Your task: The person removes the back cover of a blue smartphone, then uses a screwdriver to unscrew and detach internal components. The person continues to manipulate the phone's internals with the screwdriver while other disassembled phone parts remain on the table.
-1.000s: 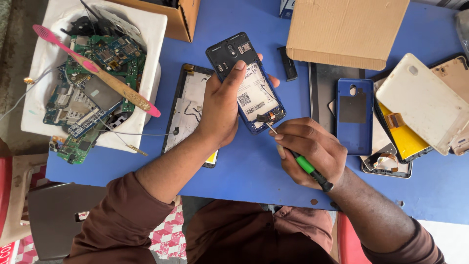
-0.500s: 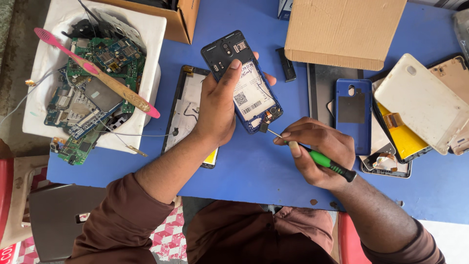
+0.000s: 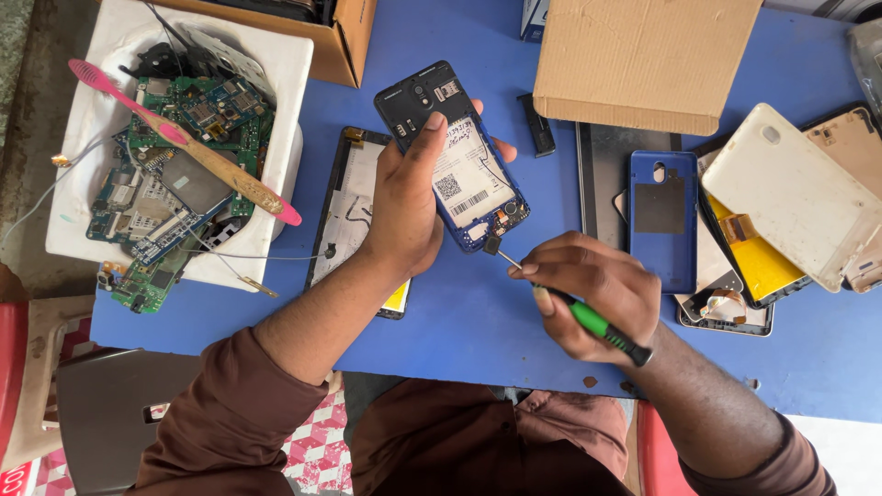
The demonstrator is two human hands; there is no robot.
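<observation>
My left hand (image 3: pixel 404 207) grips an opened blue phone (image 3: pixel 459 156) with its back cover off, showing a white battery and dark upper board. It is tilted above the blue table (image 3: pixel 478 321). My right hand (image 3: pixel 588 289) holds a small screwdriver with a green and black handle (image 3: pixel 602 329). Its thin metal tip touches the phone's lower end near the bottom board.
A white tray (image 3: pixel 276 64) at left holds several green circuit boards and a pink toothbrush (image 3: pixel 184 142). A phone screen panel (image 3: pixel 354 211) lies under my left forearm. A cardboard box (image 3: pixel 643 60) sits at the back. A blue back cover (image 3: pixel 661 220) and several phone parts lie at right.
The left hand lifted the phone slightly up and left. The right hand shifted the screwdriver so its tip meets the phone's lower end.
</observation>
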